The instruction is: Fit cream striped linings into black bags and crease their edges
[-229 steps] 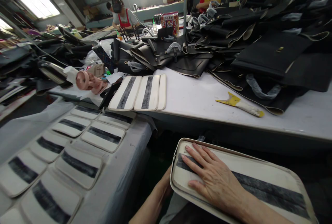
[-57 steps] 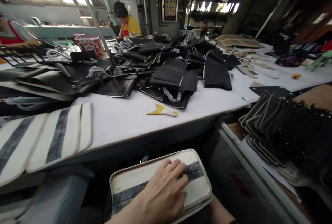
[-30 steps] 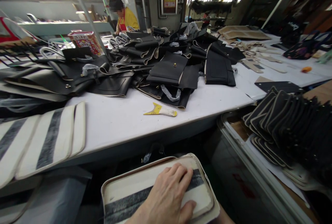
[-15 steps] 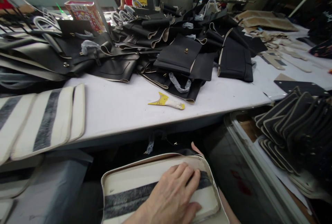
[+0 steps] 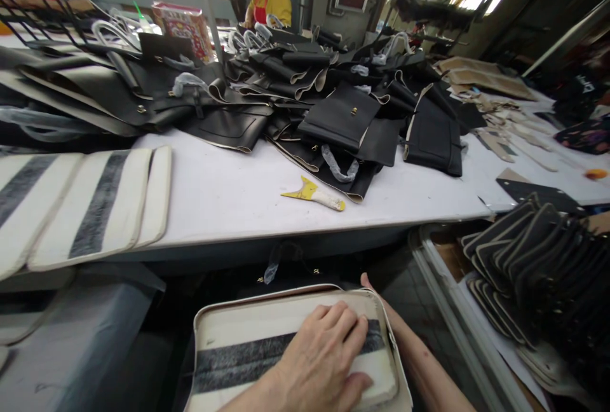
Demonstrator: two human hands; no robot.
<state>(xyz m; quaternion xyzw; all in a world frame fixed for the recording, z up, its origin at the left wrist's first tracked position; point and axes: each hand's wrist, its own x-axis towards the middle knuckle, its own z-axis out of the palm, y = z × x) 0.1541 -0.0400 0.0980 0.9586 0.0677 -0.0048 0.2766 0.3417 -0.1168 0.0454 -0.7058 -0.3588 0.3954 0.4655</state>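
Observation:
My left hand lies palm down on a cream padded panel with a dark stripe, its thumb held apart from the fingers. The panel sits within the pale-edged rim of a black bag, which shows brass fittings and a plastic-wrapped handle at the far side. My right hand is at the bag's far right corner, with the forearm along its right side. Only the thumb and part of that hand show; the other fingers are hidden behind the bag.
A white table bears a heap of black bags, a yellow-and-white tool and more striped panels. Right of me stands a bin with stacked dark pieces. A person in yellow is at the back.
The view has tilted and shifted slightly, and more of my right forearm shows beside the bag. My left hand keeps its place on the panel.

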